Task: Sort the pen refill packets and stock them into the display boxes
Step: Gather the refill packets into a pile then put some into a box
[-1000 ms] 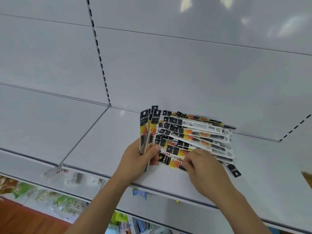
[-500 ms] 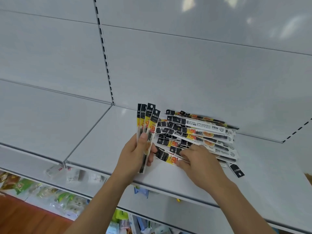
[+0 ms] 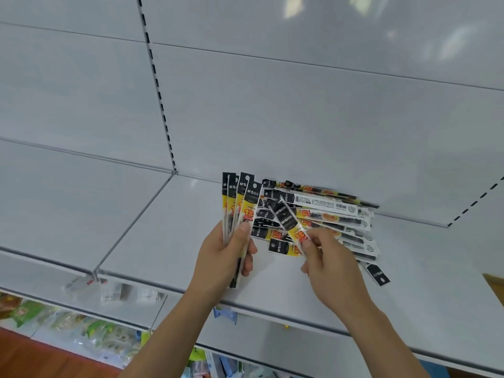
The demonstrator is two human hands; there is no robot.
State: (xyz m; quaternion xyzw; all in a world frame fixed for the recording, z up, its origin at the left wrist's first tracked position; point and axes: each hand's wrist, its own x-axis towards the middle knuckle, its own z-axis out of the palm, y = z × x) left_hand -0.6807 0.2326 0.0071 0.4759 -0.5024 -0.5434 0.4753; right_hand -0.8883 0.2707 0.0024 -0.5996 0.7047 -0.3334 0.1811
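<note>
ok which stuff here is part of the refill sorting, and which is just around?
Job:
- fan of packets held in left hand
- single packet pinched by right hand
- packet pile on shelf

Around:
- price tags
- snack bags below

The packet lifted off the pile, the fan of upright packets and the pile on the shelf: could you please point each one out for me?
lifted packet (image 3: 286, 216), head view, on its black upper section.
upright packets (image 3: 246, 207), head view, on the front packet's yellow label.
pile of packets (image 3: 335, 218), head view, on a packet near the pile's middle.
</note>
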